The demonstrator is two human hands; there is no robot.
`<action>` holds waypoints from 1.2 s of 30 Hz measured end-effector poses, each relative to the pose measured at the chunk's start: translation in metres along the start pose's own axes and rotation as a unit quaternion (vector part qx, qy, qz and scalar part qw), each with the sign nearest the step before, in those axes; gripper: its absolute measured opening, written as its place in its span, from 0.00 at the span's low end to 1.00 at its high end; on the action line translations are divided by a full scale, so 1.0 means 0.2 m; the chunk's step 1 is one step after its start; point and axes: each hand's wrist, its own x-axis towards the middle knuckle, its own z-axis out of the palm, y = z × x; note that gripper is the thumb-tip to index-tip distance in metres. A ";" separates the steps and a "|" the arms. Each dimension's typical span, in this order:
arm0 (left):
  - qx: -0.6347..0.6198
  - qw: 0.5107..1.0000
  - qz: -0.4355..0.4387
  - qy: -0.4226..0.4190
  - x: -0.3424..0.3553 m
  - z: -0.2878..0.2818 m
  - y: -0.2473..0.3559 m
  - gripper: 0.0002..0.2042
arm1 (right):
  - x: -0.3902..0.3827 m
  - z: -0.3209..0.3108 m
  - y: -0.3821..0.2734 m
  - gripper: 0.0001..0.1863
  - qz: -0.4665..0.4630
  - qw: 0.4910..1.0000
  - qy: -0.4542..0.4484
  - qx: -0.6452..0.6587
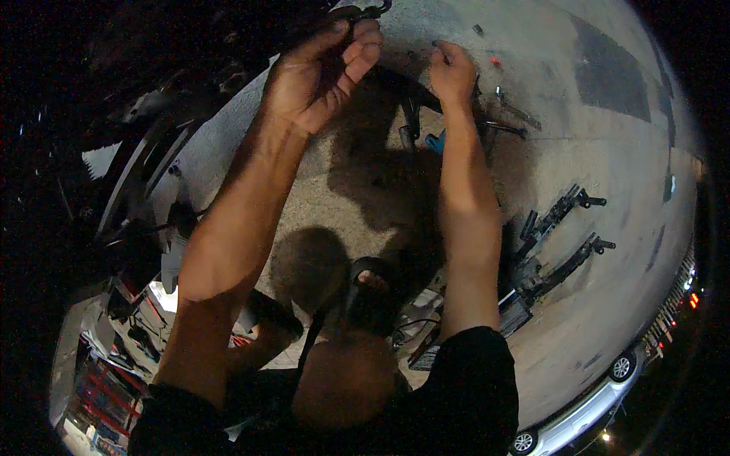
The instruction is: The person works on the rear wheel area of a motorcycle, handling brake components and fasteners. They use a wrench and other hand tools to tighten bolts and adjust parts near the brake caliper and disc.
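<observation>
My left hand (323,80) is raised at the top middle, palm partly turned up and fingers curled. Its thumb and fingertips close at a dark hooked part (372,11) beside a large black mass; whatever they grip is lost in shadow. To the right, my right hand (454,74) is closed in a pinch. Something small and dark shows at its fingertips, too small to name. Below that hand, a blue-and-black tool (434,142) lies partly hidden behind my right forearm. A ratchet-like metal tool (518,108) rests on the concrete just right of my wrist.
A small red piece (495,62) and a small dark cylinder (477,30) lie on the concrete ahead. Two long black metal brackets (559,243) lie to the right. A dark vehicle-like body with pale trim (144,175) fills the left. A white car (582,414) stands far right.
</observation>
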 end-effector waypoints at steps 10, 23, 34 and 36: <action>0.025 0.999 0.015 0.038 -0.05 0.10 -0.21 0.06 | -0.15 0.19 -0.21 0.29 -0.069 0.705 -0.352 0.612; -0.027 0.998 0.039 0.053 -0.04 0.03 -0.28 0.11 | -0.32 0.00 -0.30 0.20 0.145 0.808 -0.246 0.515; -0.025 0.992 0.050 0.111 0.02 0.02 -0.25 0.06 | -0.30 -0.21 -0.47 0.07 0.273 0.846 -0.095 0.448; 0.093 0.986 0.071 0.116 0.03 0.01 -0.26 0.08 | -0.32 -0.28 -0.53 0.07 0.297 0.848 -0.081 0.432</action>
